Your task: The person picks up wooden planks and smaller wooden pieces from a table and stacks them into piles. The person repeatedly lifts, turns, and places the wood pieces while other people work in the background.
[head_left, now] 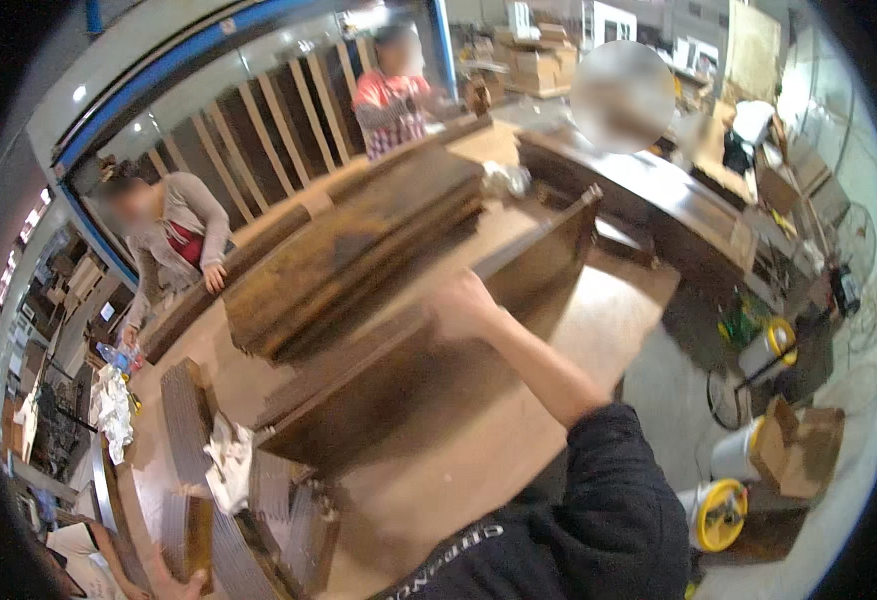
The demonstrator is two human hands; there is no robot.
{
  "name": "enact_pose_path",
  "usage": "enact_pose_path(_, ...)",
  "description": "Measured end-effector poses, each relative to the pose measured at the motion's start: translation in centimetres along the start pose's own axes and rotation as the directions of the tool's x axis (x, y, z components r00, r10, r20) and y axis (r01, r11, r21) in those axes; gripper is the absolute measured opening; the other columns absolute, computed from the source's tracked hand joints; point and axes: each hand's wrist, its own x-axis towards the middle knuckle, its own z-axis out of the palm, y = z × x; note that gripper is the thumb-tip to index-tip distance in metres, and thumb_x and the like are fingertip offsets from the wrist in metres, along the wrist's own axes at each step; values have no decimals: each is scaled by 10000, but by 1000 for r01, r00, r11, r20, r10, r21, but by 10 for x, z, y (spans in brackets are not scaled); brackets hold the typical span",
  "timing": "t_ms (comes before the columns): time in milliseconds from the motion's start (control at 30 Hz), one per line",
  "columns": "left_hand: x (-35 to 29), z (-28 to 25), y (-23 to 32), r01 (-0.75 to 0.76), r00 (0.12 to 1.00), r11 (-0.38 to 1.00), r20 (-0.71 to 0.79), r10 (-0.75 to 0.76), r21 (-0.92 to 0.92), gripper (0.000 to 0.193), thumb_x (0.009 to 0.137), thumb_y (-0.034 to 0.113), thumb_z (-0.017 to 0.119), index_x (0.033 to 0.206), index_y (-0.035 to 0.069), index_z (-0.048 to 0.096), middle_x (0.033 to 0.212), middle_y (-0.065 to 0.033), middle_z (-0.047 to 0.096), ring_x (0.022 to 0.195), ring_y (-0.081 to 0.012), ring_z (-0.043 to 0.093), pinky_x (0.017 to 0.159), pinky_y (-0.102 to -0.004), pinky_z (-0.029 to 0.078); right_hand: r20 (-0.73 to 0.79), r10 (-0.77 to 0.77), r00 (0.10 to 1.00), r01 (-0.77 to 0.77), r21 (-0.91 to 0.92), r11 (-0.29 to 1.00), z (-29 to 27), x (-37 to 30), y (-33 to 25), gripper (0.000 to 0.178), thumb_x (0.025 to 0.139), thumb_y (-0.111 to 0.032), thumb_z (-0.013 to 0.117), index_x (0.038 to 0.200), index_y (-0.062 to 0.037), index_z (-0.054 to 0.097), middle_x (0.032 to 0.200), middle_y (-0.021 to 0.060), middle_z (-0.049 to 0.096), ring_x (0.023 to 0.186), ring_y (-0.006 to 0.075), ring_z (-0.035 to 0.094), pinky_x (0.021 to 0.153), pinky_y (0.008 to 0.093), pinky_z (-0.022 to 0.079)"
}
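Note:
My right hand (464,308) is closed over the upper edge of a long dark-brown panel (389,400); motion blurs the fingers. The panel stands on its long edge, slanting across a light-brown work table (449,490). A stack of brown boards (359,250) lies just beyond it. By the panel's near left end is a crumpled white cloth (229,468), among grooved brown strips (259,500). My left hand does not show.
Across the table, a person (184,225) in grey rests a hand on a long board; another in red (394,100) stands farther back. Someone's hand (184,583) is at lower left. Buckets (719,515) and cardboard (804,445) stand on the right. A second table (649,190) is behind.

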Motion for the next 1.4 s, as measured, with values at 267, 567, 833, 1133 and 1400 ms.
enact_pose_path(267,-5,244,231,-778,504,604,403,764,-173,699,532,228,765,1178,77,543,962,-156,607,901,-351,577,766,-433,448,148,-78,986,71,50,996,-22,-8,34,564,586,-526,776,991,-146,676,886,48,689,893,223,646,857,401,403)
enact_pose_path(567,16,502,459,-896,166,336,481,861,-290,633,584,187,700,1177,42,535,1032,-189,582,994,-344,550,859,-426,426,240,155,958,-94,-247,964,-73,-39,193,537,651,-599,688,965,-163,715,933,29,703,962,235,641,953,628,313)
enact_pose_path(833,68,686,676,-988,154,154,383,911,33,828,683,276,755,1403,149,366,1315,-162,423,1244,-329,381,1026,-459,292,182,-106,978,98,49,994,-43,-19,207,481,588,-542,768,896,-174,733,897,1,700,883,187,652,735,333,493)
enact_pose_path(1133,60,749,692,-969,213,208,-19,977,-133,413,751,118,613,1158,159,557,1267,-112,502,1206,-317,477,979,-514,396,187,-278,942,252,153,956,-54,-26,234,438,574,-495,770,824,-138,730,823,37,698,811,206,659,699,334,504)
enact_pose_path(1400,60,734,684,-965,264,263,78,961,23,239,734,173,652,955,134,566,1075,-75,533,1010,-280,534,851,-449,413,157,-272,949,233,231,945,-51,-25,232,327,580,-380,766,771,-118,724,781,46,695,800,201,664,684,333,512)
